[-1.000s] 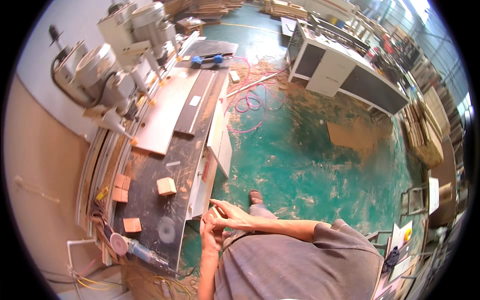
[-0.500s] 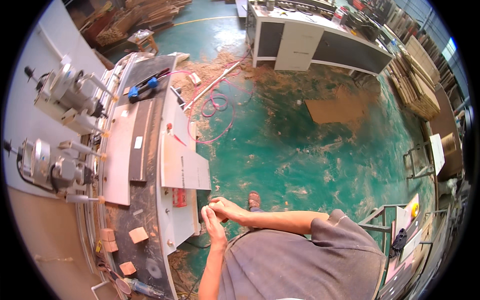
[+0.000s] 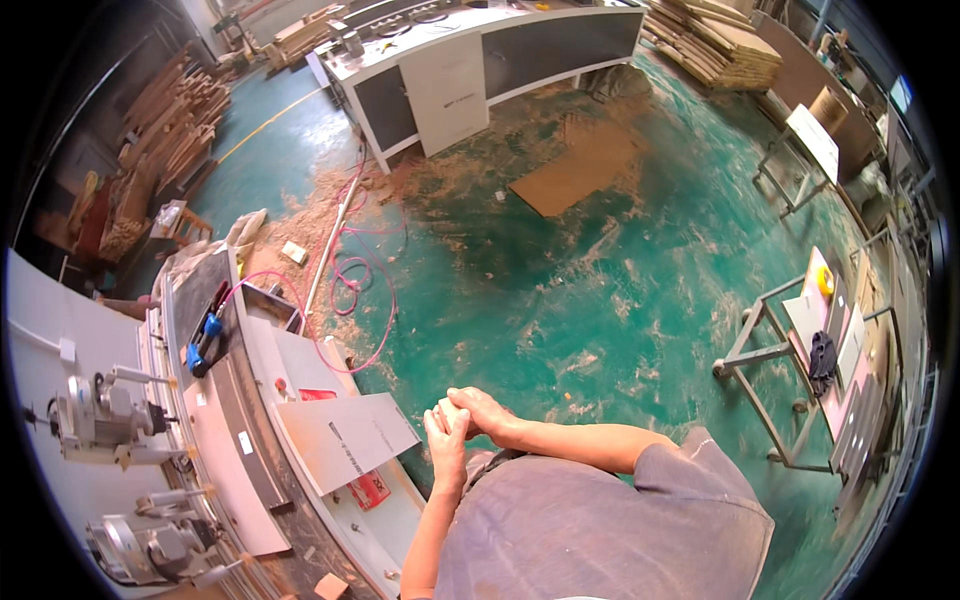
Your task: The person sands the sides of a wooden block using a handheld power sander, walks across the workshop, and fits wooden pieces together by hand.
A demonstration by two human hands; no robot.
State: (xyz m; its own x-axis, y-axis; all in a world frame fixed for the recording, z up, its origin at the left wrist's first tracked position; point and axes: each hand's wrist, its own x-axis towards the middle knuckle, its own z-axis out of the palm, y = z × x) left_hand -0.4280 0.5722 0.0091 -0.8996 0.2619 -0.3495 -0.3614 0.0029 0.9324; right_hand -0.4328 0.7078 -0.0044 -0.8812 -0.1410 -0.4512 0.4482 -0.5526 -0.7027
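A: How do the two hands stand now?
B: The left hand (image 3: 446, 450) and the right hand (image 3: 487, 414) meet in front of the body. Their fingers are bent closely, with only little opening, and they have hold of a small pale block (image 3: 449, 407), which looks like wood.
A: Where exactly is this block?
B: It is between the fingers of both hands, mostly covered, so I cannot tell its full shape.
A: Which things nearby carry writing?
B: To the left, a light grey panel (image 3: 372, 424) has dark print across it. Just beside its lower edge, a red packet (image 3: 369, 489) shows white characters. Farther left, a dark brown board (image 3: 260, 472) bears a white label, too small for reading.
A: And farther away?
B: Beyond a brown sheet (image 3: 575, 172) on the green floor (image 3: 560, 310), a white-and-grey cabinet (image 3: 530, 62) has small dark print on its pale front panel (image 3: 440, 80).
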